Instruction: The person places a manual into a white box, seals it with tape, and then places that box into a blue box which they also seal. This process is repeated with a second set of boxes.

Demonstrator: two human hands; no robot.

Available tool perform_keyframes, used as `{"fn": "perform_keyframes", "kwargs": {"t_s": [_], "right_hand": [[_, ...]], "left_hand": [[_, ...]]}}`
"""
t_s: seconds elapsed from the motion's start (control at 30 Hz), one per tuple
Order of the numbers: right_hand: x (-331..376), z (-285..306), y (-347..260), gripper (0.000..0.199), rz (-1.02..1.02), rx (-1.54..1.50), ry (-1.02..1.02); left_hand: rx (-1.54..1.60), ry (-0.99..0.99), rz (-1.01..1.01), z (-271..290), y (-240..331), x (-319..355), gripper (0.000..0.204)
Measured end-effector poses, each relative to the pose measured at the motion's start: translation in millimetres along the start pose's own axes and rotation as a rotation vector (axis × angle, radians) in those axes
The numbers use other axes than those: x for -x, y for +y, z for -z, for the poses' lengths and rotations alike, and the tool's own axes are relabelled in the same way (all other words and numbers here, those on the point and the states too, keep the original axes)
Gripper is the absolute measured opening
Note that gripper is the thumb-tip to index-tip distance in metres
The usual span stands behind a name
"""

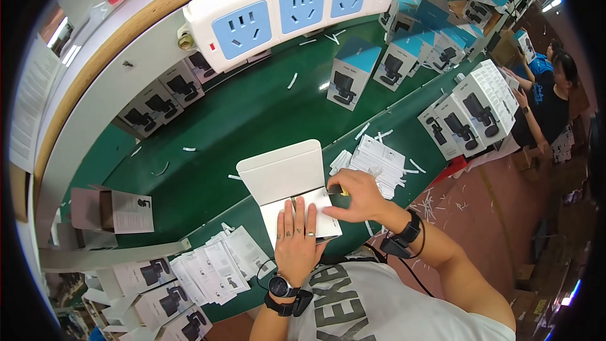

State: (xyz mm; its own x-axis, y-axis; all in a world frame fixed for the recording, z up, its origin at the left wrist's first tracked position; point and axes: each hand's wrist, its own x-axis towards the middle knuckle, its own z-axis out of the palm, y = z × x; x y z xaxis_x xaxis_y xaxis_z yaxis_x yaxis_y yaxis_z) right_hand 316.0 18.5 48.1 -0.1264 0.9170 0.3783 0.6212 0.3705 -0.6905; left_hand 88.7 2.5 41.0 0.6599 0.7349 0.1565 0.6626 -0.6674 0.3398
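I see the left hand (297, 240) lying flat, fingers straight and slightly parted, on an open white carton (281, 173) on the near strip of the green worktop (246, 110). The right hand (363, 196) has thumb and fingers closed on a small yellow-and-dark tool (344, 191) — perhaps a cutter, though the grip hides most of it — at the carton's right side. Printed leaflets (382, 159) lie just beyond, their text too fine for me to read. Farther out, blue-topped retail boxes (352, 74) carry print above pictures of a black device.
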Motion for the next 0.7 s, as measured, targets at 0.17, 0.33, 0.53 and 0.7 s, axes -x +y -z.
{"fn": "perform_keyframes", "kwargs": {"t_s": [0.17,0.33,0.53,0.7], "right_hand": [[16,-43,13,0.028,-0.454,-0.052,0.129],[33,-41,13,0.024,-0.648,-0.299,0.125],[17,-30,-7,0.025,-0.615,-0.192,0.140],[11,-34,-5,0.028,-0.610,0.060,0.109]], "left_hand": [[-0.018,-0.007,0.002,1,4,0,0.092],[-0.024,-0.010,0.000,2,4,3,0.093],[-0.036,-0.015,0.000,1,6,1,0.093],[-0.041,-0.037,-0.007,2,7,0,0.095]]}}
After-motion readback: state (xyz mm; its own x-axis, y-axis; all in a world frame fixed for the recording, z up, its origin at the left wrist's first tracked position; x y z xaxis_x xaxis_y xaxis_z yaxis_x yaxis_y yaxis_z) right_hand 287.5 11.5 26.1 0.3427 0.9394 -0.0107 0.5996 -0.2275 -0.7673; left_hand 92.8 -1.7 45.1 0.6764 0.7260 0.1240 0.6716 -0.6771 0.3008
